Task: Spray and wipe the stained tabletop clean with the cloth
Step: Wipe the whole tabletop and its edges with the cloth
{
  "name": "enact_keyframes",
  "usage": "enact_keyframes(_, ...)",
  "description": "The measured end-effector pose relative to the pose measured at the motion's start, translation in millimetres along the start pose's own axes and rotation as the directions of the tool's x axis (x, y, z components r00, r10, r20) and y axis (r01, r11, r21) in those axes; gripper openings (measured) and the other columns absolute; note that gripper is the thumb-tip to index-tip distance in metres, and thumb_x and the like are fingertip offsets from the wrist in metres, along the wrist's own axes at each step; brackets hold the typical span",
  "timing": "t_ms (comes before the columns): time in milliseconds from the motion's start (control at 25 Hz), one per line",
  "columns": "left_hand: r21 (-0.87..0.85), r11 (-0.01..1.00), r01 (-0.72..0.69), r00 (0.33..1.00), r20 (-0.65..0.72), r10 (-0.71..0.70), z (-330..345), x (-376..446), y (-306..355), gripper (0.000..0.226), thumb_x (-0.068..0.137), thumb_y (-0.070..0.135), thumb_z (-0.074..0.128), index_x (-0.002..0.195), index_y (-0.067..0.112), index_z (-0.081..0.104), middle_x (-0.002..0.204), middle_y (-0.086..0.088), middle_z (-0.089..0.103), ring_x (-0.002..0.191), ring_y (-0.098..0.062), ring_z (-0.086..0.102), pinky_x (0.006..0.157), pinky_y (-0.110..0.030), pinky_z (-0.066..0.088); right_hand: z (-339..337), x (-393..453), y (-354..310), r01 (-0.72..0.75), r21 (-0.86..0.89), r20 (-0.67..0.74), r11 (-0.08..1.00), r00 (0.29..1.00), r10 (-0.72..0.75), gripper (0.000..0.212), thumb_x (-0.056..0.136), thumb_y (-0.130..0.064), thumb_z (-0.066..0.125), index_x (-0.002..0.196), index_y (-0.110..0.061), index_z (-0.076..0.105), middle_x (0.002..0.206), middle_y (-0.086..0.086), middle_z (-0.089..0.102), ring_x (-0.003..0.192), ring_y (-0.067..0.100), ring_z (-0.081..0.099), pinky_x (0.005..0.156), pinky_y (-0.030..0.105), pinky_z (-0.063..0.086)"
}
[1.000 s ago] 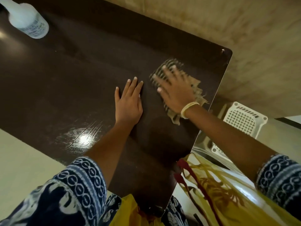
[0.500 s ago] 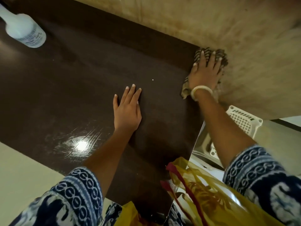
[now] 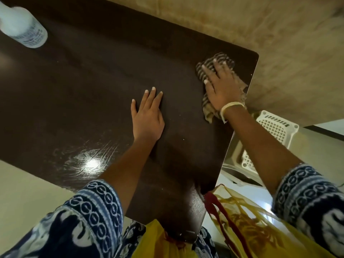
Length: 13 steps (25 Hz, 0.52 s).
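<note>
— Dark brown, glossy, and catching a bright glare near its front edge: that is the tabletop (image 3: 89,86), with streaky smears showing around the shine. Beyond its far edge runs a beige surface, blurred.

— Where is the cloth?

— Near the far right corner of the tabletop, close to the right edge. The cloth (image 3: 221,62) is striped and crumpled, lying on the wood, and the right hand (image 3: 221,86) presses down on it with fingers spread and laid fairly straight across the fabric. Part of the cloth pokes out below the wrist, where a pale bracelet (image 3: 231,105) sits.

— And the other hand?

— The left hand (image 3: 148,116) lies flat on the bare tabletop, palm down, fingers straight and close together, holding nothing. It is near the cloth but apart from it.

— The spray?

— A white spray bottle (image 3: 22,27) stands on the tabletop at the far left, well apart from both hands.

— Anything off the table?

— A white perforated basket (image 3: 273,127) beside the right edge, lower down, and yellow fabric (image 3: 247,224) with red streaks near the person's body. Both sleeves are dark blue with a white pattern.
</note>
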<state>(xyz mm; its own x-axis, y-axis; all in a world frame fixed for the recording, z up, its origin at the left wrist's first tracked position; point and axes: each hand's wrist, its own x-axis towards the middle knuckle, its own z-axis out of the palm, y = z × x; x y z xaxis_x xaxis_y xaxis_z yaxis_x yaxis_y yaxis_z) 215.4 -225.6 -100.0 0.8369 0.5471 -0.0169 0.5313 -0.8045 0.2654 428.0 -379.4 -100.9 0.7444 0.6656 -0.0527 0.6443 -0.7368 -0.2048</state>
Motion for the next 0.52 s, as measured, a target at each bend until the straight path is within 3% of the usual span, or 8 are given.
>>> enact_keyframes(40,0.002,1.0,-0.003,1.0,0.002,0.003,0,0,0,0.051,0.099,0.022,0.035,0.149,0.025,0.034,0.16,0.003,0.026,0.149,-0.015,0.017,0.12,-0.052,0.012,2,1,-10,-0.153,0.037,-0.033,0.988,0.988,0.154,0.052,0.098,-0.043,0.029,0.149,-0.037,0.029,0.161,0.002,0.019,0.148,0.03,0.014,0.117,0.053,0.017)
enact_keyframes(120,-0.004,1.0,-0.012,1.0,0.01,0.012,-1,0,0,0.051,0.099,0.022,0.035,0.15,0.025,0.033,0.16,0.003,0.025,0.15,-0.016,0.016,0.12,-0.052,0.011,9,-10,-49,-0.243,0.036,-0.048,0.969,0.968,0.244,0.054,0.097,-0.045,0.03,0.15,-0.036,0.028,0.161,0.002,0.018,0.148,0.031,0.012,0.117,0.052,0.014)
enact_keyframes(280,-0.037,0.997,-0.071,0.996,0.049,0.073,-4,-7,-5,0.05,0.1,0.022,0.032,0.15,0.019,0.034,0.16,0.0,0.026,0.15,-0.018,0.016,0.12,-0.052,0.01,22,-80,-102,0.148,-0.039,0.073,0.988,0.987,-0.145,0.052,0.099,-0.045,0.028,0.15,-0.037,0.025,0.162,0.001,0.016,0.149,0.03,0.012,0.116,0.051,0.015)
enact_keyframes(360,-0.073,0.984,-0.162,0.984,0.064,0.166,-6,-23,-14,0.049,0.1,0.021,0.032,0.148,0.016,0.037,0.159,-0.003,0.028,0.149,-0.02,0.018,0.12,-0.049,0.012,25,-114,-95,0.224,-0.041,0.097,0.974,0.971,-0.219,0.051,0.099,-0.043,0.03,0.15,-0.04,0.026,0.162,0.0,0.016,0.149,0.028,0.012,0.117,0.05,0.014)
enact_keyframes(440,-0.087,0.955,-0.283,0.954,0.077,0.289,-11,-53,-33,0.047,0.101,0.021,0.033,0.147,0.015,0.041,0.157,-0.005,0.032,0.148,-0.021,0.023,0.12,-0.046,0.016,25,-138,-85,0.021,-0.027,0.03,0.999,0.999,-0.02,0.051,0.098,-0.042,0.033,0.149,-0.041,0.027,0.161,-0.001,0.018,0.149,0.028,0.013,0.118,0.052,0.016)
enact_keyframes(520,-0.069,0.914,-0.4,0.907,0.114,0.406,-19,-84,-58,0.046,0.101,0.02,0.034,0.146,0.014,0.043,0.156,-0.005,0.035,0.147,-0.021,0.025,0.12,-0.042,0.019,27,-157,-91,-0.332,0.037,-0.058,0.943,0.941,0.333,0.052,0.097,-0.042,0.034,0.149,-0.041,0.029,0.161,0.0,0.02,0.149,0.029,0.013,0.118,0.053,0.015)
